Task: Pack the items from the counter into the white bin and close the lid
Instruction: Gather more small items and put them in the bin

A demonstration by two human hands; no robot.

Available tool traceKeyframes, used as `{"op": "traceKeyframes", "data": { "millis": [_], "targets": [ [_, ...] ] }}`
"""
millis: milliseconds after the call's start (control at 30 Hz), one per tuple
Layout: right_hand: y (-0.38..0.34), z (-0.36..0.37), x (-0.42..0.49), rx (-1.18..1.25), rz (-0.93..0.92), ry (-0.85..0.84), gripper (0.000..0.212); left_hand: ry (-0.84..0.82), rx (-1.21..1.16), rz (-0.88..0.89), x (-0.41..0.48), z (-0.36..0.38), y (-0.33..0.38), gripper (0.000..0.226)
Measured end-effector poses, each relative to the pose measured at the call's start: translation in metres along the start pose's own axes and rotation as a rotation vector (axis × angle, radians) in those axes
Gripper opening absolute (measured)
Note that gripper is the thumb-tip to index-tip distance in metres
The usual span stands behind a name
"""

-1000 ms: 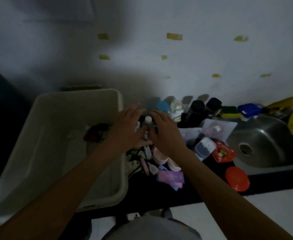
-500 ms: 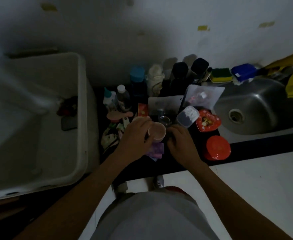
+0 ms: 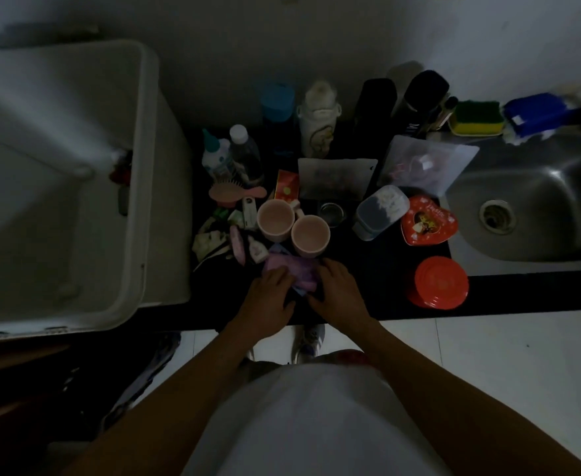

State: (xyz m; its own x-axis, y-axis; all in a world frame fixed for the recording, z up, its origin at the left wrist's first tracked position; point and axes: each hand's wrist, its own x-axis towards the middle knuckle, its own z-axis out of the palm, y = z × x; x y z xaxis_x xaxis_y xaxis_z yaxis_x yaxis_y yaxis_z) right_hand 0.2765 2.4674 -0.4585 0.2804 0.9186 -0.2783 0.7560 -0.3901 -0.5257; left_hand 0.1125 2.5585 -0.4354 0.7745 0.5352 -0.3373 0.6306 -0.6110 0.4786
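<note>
Clock directions are read from the purple packet (image 3: 292, 273), with twelve toward the wall. The packet lies flat at the near edge of the black counter (image 3: 381, 297), its long axis running roughly from ten to four; a blue corner shows under its near side. The left hand (image 3: 268, 297) grasps its ten-o'clock end, with the fingers bent over the top; the right hand (image 3: 337, 290) grasps the four-o'clock end between thumb and curled fingers.

Just past the packet at twelve stand two pink mugs (image 3: 275, 219), touching, mouths up; small tubes and a crumpled wrapper (image 3: 210, 238) lie at ten. At three sits a red round tub (image 3: 436, 281) with its lid on. At two are a red heart-shaped tin (image 3: 428, 221), closed, and a clear plastic box (image 3: 381, 211) tilted on its side, with something white inside; a small glass (image 3: 332, 213) stands between the box and the mugs.

Farther out, at eleven, are a pink hairbrush (image 3: 235, 194) and two small bottles (image 3: 246, 156). At twelve to one lie two frosted zip bags (image 3: 337, 178); the right-hand bag holds small red things.

Along the wall stand a blue-capped bottle (image 3: 277, 101), a white flask (image 3: 318, 121) and two black bottles (image 3: 422, 94); a sponge (image 3: 477, 116) and the steel sink (image 3: 529, 201) are at two.

At nine the white bin (image 3: 145, 201) stands open beside the counter; inside, against its right wall, lie a dark red thing (image 3: 120, 170) and a small grey one, too dim to name.
</note>
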Motion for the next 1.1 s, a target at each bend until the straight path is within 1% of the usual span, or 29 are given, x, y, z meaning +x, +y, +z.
{"op": "traceKeyframes", "data": {
  "millis": [67,200,300,433,500,567,667,767,933,1000,1033,1100],
  "targets": [
    [-0.003,0.005,0.003,-0.023,0.001,0.0,0.066,0.002,-0.017,-0.035,0.001,0.003,0.001,0.057],
    [-0.01,0.014,0.006,-0.037,-0.002,0.075,0.067,0.031,-0.115,-0.052,0.002,0.005,0.001,0.052],
    [-0.015,0.02,0.011,-0.055,0.015,0.1,0.063,0.068,-0.224,-0.083,0.001,0.006,-0.002,0.044],
    [-0.019,0.026,0.013,-0.068,0.012,0.127,0.056,0.1,-0.417,-0.159,0.002,0.005,-0.003,0.043],
    [-0.022,0.025,0.012,-0.139,0.006,0.122,0.052,0.109,-0.469,-0.191,0.002,0.002,-0.002,0.038],
    [-0.027,0.021,0.012,-0.247,0.001,0.073,0.047,0.134,-0.522,-0.212,0.0,0.001,0.001,0.035],
    [-0.032,0.015,0.014,-0.382,-0.024,0.018,0.04,0.231,-0.607,-0.233,-0.003,0.005,0.002,0.034],
    [-0.031,0.011,0.016,-0.452,-0.071,0.016,0.038,0.327,-0.649,-0.247,-0.005,0.009,0.003,0.035],
    [-0.024,0.007,0.014,-0.418,-0.095,0.037,0.024,0.474,-0.614,-0.272,-0.004,0.003,0.02,0.035],
    [-0.023,0.004,0.012,-0.381,-0.1,0.053,0.024,0.513,-0.631,-0.302,-0.002,0.002,0.026,0.036],
    [-0.023,0.002,0.01,-0.357,-0.099,0.06,0.025,0.514,-0.678,-0.333,-0.001,0.002,0.028,0.039],
    [-0.025,-0.001,0.006,-0.305,-0.09,0.069,0.024,0.501,-0.859,-0.425,0.002,0.001,0.031,0.048]
  ]
}}
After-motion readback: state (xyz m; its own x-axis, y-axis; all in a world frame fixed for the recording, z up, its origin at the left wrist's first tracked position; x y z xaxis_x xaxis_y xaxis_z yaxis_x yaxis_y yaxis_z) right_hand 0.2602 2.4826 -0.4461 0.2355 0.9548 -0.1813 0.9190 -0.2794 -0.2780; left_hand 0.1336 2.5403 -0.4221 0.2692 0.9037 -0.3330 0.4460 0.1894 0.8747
